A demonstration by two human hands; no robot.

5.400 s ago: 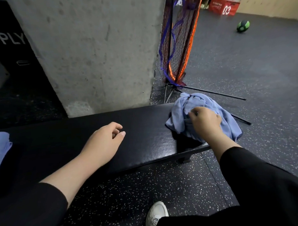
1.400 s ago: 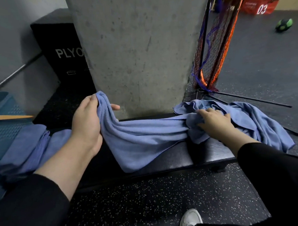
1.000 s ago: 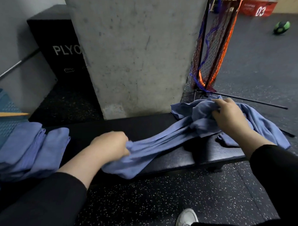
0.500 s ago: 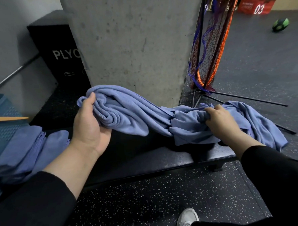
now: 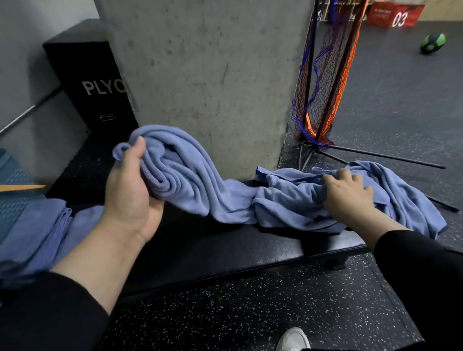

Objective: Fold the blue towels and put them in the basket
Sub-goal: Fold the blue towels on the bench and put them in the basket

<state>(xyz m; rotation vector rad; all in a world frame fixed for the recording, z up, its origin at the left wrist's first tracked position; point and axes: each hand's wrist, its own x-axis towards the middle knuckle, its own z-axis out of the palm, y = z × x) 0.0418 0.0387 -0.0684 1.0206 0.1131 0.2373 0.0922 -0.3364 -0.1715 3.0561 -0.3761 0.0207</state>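
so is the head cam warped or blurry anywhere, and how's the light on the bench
Head view: wide-angle bending, the concrete pillar leans and its edges splay outward; centre sharp, the towel folds and left hand crisp; lighting dim and even, the black bench shows only a faint sheen, no harsh glare; sleeves at the corners go near black.

Crumpled blue towel [image 5: 199, 187] stretched in a thick twisted rope across the black bench – left end bunched and raised, right end sunk into a loose heap that spills over the bench's right edge. At far left, folded blue towels [image 5: 39, 231] lying flat, partly on the teal basket [image 5: 2, 182] – perforated wall, only a corner visible
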